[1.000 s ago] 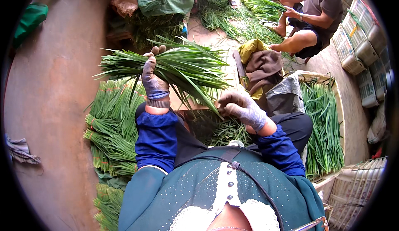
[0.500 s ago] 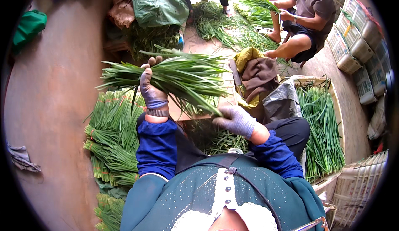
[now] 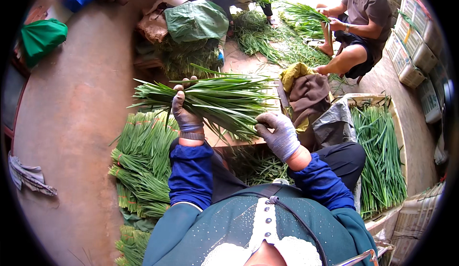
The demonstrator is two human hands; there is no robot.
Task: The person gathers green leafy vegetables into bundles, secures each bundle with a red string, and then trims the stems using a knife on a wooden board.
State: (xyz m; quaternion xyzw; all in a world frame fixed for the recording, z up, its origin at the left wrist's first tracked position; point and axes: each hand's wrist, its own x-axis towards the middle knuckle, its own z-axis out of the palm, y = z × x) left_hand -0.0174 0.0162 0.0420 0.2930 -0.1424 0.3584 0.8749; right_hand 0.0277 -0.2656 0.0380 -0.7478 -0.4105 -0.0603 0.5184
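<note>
Above my lap, a loose bunch of green garlic chives (image 3: 229,94) lies nearly level. My left hand (image 3: 185,110), in a thin pale glove, wraps around its left part, fingertips showing over the top. At the bunch's right end, my right hand (image 3: 278,134), gloved too, is closed with thumb and forefinger at the lower leaf tips. Exactly which leaves it pinches is hard to make out. Tied bundles of garlic chives (image 3: 143,170) are stacked to the left of my legs. Beneath my hands is a low board (image 3: 229,141), with loose greens around it.
A crate (image 3: 399,146) full of garlic chives stands at my right, with grey sheeting over one edge. Brown and yellow cloth (image 3: 306,96) sits ahead of it. Farther off, a seated person (image 3: 366,27) handles greens near loose heaps (image 3: 263,36). Plastic baskets (image 3: 411,50) line the right side.
The view has shifted, moving the scene rightward in the picture. The bunch's right end has come up level. My right hand has turned upward and stays at that end; my left keeps its hold.
</note>
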